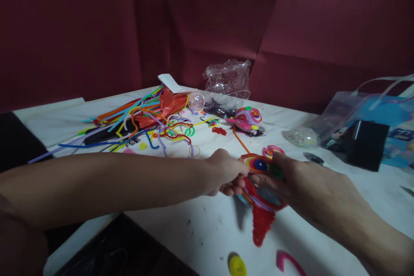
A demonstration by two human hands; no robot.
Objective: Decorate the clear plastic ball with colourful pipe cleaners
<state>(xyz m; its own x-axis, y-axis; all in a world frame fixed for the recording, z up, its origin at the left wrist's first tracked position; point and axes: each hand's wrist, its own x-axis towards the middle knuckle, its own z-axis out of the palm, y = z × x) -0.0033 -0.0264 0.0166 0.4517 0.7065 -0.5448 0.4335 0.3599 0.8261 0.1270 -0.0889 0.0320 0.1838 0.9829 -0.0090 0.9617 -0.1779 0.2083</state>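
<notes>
Between my hands is a round, fish-like craft figure made of coiled pipe cleaners (263, 224), with a pointed red tail, a blue-centred round eye and a clear, uncovered patch. My right hand (300, 179) grips it from the right, thumb across its front and fingers partly hidden behind. My left hand (229, 174) is closed at its left edge, fingers curled and fingertips touching the coloured coils. What the left fingers pinch is hidden. An orange pipe cleaner (241, 140) sticks out behind the figure. Close by stands a second, pink coiled figure (247, 118).
Loose pipe cleaners (129, 114) and a red plastic wrapper (173, 102) lie at the left back. Behind are a clear ball (196, 101) and a crumpled clear bag (228, 78). A black box (368, 144) stands right; a yellow disc (237, 265) lies in front.
</notes>
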